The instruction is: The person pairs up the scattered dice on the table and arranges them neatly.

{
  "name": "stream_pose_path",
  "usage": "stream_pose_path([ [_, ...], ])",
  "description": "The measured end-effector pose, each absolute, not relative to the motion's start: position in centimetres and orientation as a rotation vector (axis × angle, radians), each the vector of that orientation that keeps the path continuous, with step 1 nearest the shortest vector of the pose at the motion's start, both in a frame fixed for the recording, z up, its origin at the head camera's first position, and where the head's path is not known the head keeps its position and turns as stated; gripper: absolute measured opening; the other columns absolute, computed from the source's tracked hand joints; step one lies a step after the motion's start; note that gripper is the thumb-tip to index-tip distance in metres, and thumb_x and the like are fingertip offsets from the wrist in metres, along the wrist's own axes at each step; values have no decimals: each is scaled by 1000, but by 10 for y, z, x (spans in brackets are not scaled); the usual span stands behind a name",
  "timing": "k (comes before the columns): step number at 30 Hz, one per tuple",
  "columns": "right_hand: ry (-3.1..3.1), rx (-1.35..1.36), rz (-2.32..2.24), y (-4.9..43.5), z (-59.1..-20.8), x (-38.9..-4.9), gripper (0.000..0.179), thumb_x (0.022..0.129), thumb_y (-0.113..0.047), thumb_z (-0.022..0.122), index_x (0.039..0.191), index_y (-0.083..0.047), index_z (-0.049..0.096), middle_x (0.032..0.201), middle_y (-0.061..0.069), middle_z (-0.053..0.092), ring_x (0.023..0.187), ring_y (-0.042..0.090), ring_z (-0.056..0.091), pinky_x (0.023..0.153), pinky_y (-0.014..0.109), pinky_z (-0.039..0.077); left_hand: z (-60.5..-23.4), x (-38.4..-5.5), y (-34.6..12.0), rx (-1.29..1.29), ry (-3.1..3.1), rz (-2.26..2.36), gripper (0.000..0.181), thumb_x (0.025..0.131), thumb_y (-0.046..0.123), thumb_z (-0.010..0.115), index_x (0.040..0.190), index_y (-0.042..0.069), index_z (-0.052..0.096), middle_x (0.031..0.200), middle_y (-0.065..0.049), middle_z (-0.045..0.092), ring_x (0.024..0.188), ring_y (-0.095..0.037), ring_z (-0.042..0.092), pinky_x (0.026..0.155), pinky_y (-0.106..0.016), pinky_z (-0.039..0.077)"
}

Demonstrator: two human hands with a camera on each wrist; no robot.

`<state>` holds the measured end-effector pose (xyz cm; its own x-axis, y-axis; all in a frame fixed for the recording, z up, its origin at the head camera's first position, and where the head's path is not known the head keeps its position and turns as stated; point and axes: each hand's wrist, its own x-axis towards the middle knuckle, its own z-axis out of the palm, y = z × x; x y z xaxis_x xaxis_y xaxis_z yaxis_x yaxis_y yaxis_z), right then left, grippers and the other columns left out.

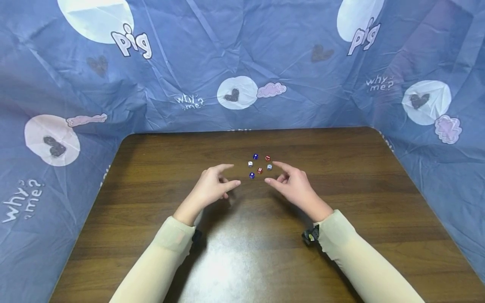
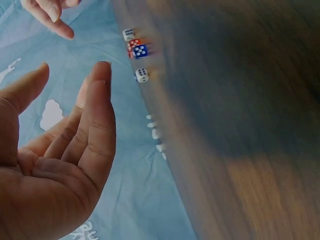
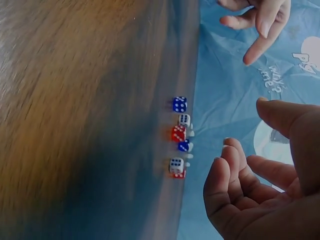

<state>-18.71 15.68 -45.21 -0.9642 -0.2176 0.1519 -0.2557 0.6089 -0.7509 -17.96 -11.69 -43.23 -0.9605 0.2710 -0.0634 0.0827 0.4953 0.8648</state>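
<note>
Several small dice lie in a loose cluster on the wooden table. At the back are a blue die (image 1: 255,156) and a red die (image 1: 267,158). A white die (image 1: 250,164) sits on the left, another white die (image 1: 269,167) on the right. Nearer the front, a second red die (image 1: 259,170) and a second blue die (image 1: 251,175) lie between the fingertips of both hands. To the left of the cluster, my left hand (image 1: 212,185) holds nothing, thumb and index finger spread. My right hand (image 1: 297,185) mirrors it on the right, also holding nothing, index fingertip close by the right-hand white die.
The brown wooden table (image 1: 360,252) reaches back to a blue printed cloth (image 1: 242,54), which hangs behind and along both sides. Dark wrist-worn devices show at both cuffs, the right one (image 1: 310,235) more plainly.
</note>
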Motion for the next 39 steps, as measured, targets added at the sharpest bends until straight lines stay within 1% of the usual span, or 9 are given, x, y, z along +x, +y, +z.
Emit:
stream_pose_path([
  [4,-2800,397,1331,151,-455,-192,58,91,-32,81,139,-6,61,73,-2,66,60,17,60,57,35,52,-436,-186,-114,315,2513,1466,61,93,21,79,146,5,53,82,-19,72,54,-34,67,51,-38,60],
  [9,-2833,386,1355,146,-461,-198,56,91,-29,80,138,-5,62,71,-1,65,56,16,59,56,34,53,-442,-193,-108,308,2459,1485,57,93,18,78,143,3,55,81,-20,73,55,-37,68,51,-43,61],
  [12,-2843,393,1363,142,-463,-200,52,91,-28,80,135,-5,64,67,0,63,54,16,57,53,33,51,-446,-197,-104,287,2433,1495,57,93,16,78,143,1,55,81,-20,73,54,-35,68,49,-41,61],
  [18,-2869,394,1358,137,-468,-206,47,92,-27,80,132,-7,67,62,1,58,51,13,49,47,28,43,-450,-206,-96,263,2417,1503,53,92,12,78,140,-1,57,80,-20,73,50,-28,67,46,-37,60],
  [22,-2889,363,1361,135,-469,-207,46,91,-26,80,132,-8,68,60,1,57,50,12,48,45,25,40,-452,-211,-92,231,2420,1475,52,92,11,78,139,0,59,79,-19,73,50,-26,68,46,-37,60],
  [28,-2906,358,1369,134,-470,-210,47,90,-25,81,131,-6,67,58,0,55,49,11,47,43,23,37,-454,-217,-89,171,2417,1429,48,91,11,79,136,4,63,80,-19,73,51,-26,68,48,-37,61],
  [35,-2914,368,1344,133,-474,-211,47,90,-26,82,131,-7,68,58,-1,57,49,10,48,44,24,39,-459,-228,-83,113,2384,1401,42,91,11,80,131,6,68,79,-16,73,54,-29,70,51,-37,62],
  [39,-2920,359,1356,133,-473,-211,47,90,-27,82,131,-7,68,59,-1,58,49,10,48,45,25,40,-463,-235,-80,75,2377,1392,38,89,9,81,126,7,72,77,-15,73,53,-29,70,50,-37,62],
])
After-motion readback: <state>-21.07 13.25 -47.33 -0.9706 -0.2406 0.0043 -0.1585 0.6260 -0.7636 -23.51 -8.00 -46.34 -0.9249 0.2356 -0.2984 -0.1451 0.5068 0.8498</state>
